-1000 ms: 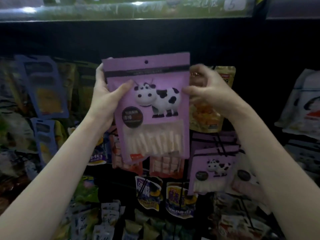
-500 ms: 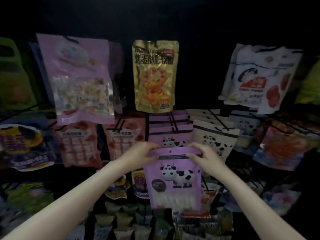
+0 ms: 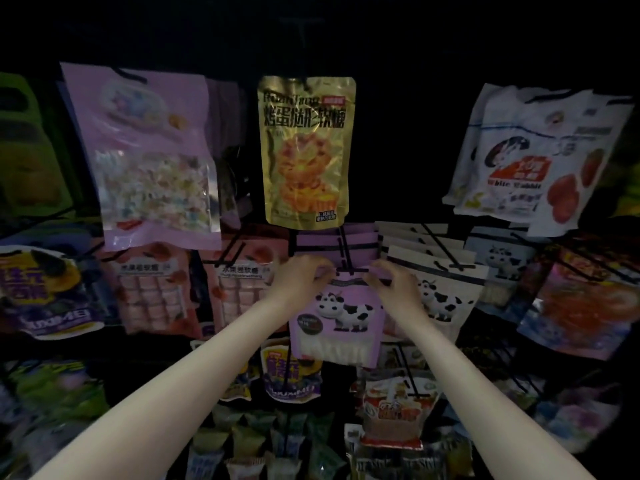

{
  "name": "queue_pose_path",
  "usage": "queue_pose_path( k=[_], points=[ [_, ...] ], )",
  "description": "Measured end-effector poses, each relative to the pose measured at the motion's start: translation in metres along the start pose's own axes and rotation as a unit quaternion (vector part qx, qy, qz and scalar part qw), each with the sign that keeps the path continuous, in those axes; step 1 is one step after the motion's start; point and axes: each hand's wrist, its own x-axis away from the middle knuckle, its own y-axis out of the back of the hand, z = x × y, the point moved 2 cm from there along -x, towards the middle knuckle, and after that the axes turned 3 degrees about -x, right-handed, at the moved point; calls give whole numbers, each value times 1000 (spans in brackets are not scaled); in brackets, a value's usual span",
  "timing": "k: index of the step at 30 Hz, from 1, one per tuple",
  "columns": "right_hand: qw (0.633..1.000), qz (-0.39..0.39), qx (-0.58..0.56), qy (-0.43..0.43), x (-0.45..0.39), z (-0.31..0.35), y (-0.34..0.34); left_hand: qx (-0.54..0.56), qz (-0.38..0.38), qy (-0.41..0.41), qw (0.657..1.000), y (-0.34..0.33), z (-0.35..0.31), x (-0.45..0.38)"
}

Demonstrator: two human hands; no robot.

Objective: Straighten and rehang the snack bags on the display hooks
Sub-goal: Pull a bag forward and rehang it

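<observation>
Purple plastic, front and centre: the purple cow bag (image 3: 337, 317) hangs low in the middle of the display, its top edge right at the black hook (image 3: 346, 258) that carries a stack of matching purple bags (image 3: 332, 247) behind it. Left hand (image 3: 301, 278) has the upper left corner, fingers curled over the top edge and pinching it. Right hand (image 3: 398, 285) does the same at the upper right corner, thumb and fingers closed on the header strip. Both forearms reach in from below (bare, no sleeves in view). Whether the hook is actually through the bag's hang hole, I cannot tell; the light is dim and the fingers crowd that spot.

Just to the right, touching distance from the right hand, a row of cream cow bags (image 3: 440, 292) sits on its own hooks. Directly above the purple stack hangs a gold bag (image 3: 306, 150), upright. Up left, a big pink candy bag (image 3: 149, 161) tilts a little, and beneath it two pink gummy bags (image 3: 152, 292) sit side by side. Far upper right, a white rabbit bag (image 3: 533, 161) leans at an angle. Below the hands, a blue-and-yellow bag (image 3: 291, 372) and a red-and-white bag (image 3: 394, 414) hang lower on the rack.
</observation>
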Motion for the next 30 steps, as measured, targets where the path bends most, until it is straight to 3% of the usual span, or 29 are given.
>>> queue_pose_path(
  k=[7, 12, 14, 18, 21, 25, 30],
  points=[
    [1000, 11, -4, -13, -9, -5, 16, -11, 2, 8, 1000, -4, -10, -6],
    [999, 22, 29, -10, -13, -1, 17, 55, 69, 5, 996, -6, 2, -18],
    [998, 15, 58, -1, -10, 0, 19, 27, 53, 3, 998, -10, 7, -20],
    [965, -12, 237, 109, 0, -1, 16, -123, -13, -58, 991, -20, 13, -18],
    [941, 14, 300, 153, -5, -6, 10, -140, 15, -74, 987, -26, 13, -20],
    [936, 87, 318, 125, -21, -8, 3, -159, 8, -42, 986, -24, 9, -31],
    [919, 30, 380, 96, -38, -11, -12, -202, -56, 2, 978, -37, 15, -38]
  ],
)
